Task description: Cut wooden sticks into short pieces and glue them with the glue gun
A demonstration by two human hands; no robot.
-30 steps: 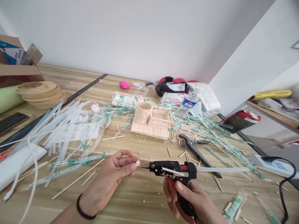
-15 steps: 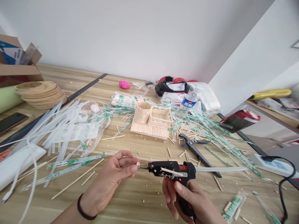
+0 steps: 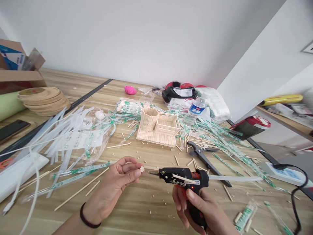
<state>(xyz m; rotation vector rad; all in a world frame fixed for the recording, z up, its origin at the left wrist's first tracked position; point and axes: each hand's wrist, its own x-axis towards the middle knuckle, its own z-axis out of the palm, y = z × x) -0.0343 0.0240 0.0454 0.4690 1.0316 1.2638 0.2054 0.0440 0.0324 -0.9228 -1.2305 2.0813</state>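
Note:
Between the thumb and fingertips of my left hand [image 3: 122, 178] is a small cluster of pale wooden bits [image 3: 142, 169]. My right hand [image 3: 195, 202] is wrapped round the grip of a black glue gun [image 3: 183, 176] with a lit orange light. Its nozzle points left at the cluster, with a small gap between them. A clear glue stick [image 3: 234, 178] sticks out of the gun's back. Beyond my hands stands a stick model [image 3: 156, 137] with a round tower [image 3: 149, 119] and a railed box [image 3: 167, 124] on a flat base.
Black cutters [image 3: 207, 161] lie right of the model among loose sticks and green-white wrappers. Farther back are a water bottle [image 3: 197, 107] and pink yarn [image 3: 130, 90]. Clear glue sticks [image 3: 66, 140], a phone [image 3: 13, 130] and wooden discs [image 3: 42, 99] are at left; a power strip [image 3: 286, 174] is at right.
The glue gun has moved slightly right, and its nozzle has come away from the wooden cluster. My left hand has shifted a little to the left, still pinching the cluster.

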